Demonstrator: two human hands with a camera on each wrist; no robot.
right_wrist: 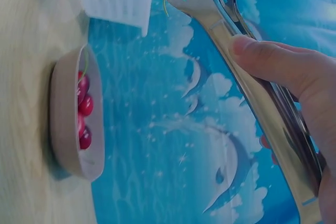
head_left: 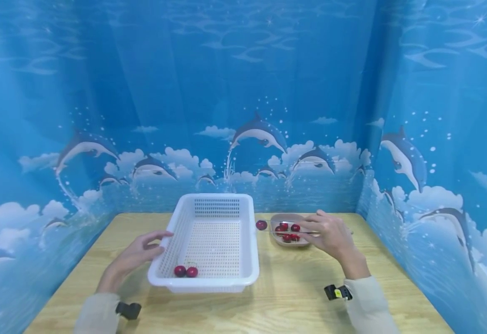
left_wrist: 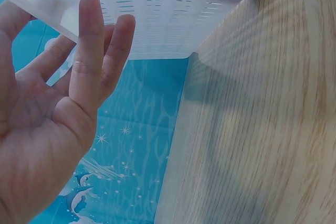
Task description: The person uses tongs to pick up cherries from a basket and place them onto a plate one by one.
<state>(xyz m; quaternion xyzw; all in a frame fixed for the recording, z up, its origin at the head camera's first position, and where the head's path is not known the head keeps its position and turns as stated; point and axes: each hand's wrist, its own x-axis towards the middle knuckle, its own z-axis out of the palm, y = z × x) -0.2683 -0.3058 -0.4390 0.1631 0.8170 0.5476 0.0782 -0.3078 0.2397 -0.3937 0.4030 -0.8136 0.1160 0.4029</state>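
My right hand [head_left: 328,232] grips metal tongs [right_wrist: 231,59] with slotted ends. A dark red cherry [head_left: 261,225] is at the tips of the tongs, beside the right rim of a white perforated plastic basket [head_left: 247,277]. Two cherries [head_left: 185,271] lie in the basket's near left corner. With fairly straight fingers, my left hand [head_left: 136,253] touches the basket's left rim; in the left wrist view some fingertips [left_wrist: 91,11] lie along the outer wall. Under the tongs stands a small brownish bowl [right_wrist: 65,114] with several cherries [right_wrist: 85,106] in it.
Both containers stand on a light wood-grain table [head_left: 285,301]. Blue curtains [head_left: 243,93] printed with dolphins enclose its back and sides. Dark wrist cameras [head_left: 128,311] sit at both light sleeves.
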